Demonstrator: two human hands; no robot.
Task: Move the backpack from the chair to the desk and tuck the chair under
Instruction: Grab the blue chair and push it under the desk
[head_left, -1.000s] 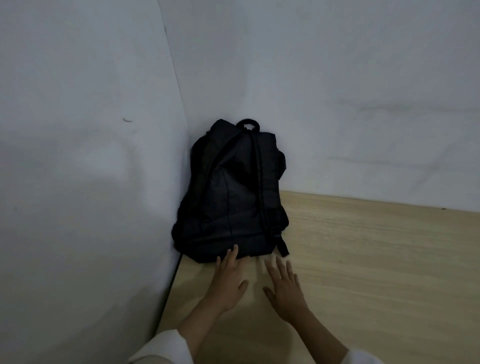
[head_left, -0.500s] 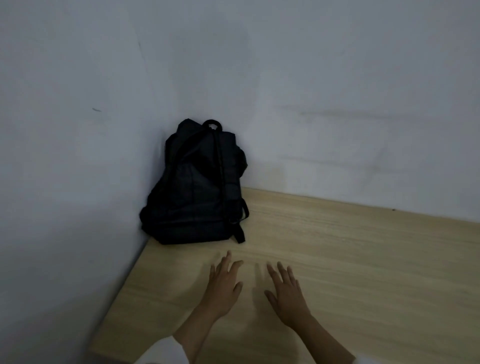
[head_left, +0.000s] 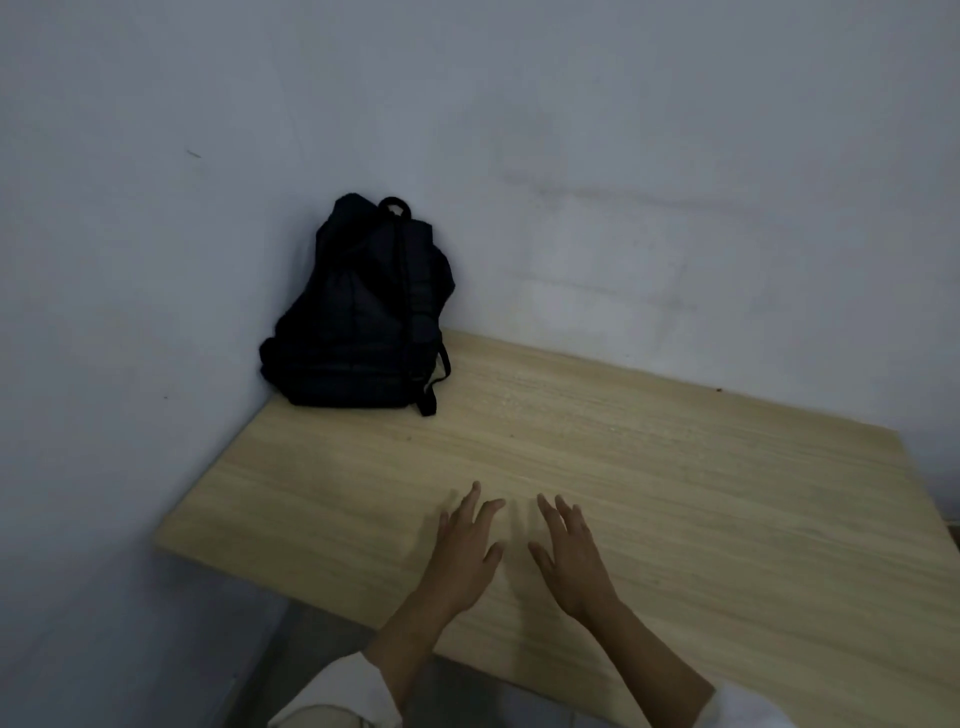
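Observation:
A black backpack (head_left: 363, 312) stands upright on the far left corner of the light wooden desk (head_left: 701, 493), leaning into the corner where two walls meet. Its top handle loop points up and a strap end hangs at its lower right. My left hand (head_left: 465, 556) and my right hand (head_left: 571, 558) hover side by side over the desk's near part, palms down, fingers spread, holding nothing. Both hands are well apart from the backpack. No chair is in view.
Pale grey walls close in the desk at the back and on the left. The desk's near edge runs diagonally from lower left to lower right, with grey floor (head_left: 280, 660) below it. The desk's right edge ends at about (head_left: 935, 525).
My hands have drawn back from the backpack's base toward the near edge of the desk. The view has pulled away, so the backpack looks smaller and farther off.

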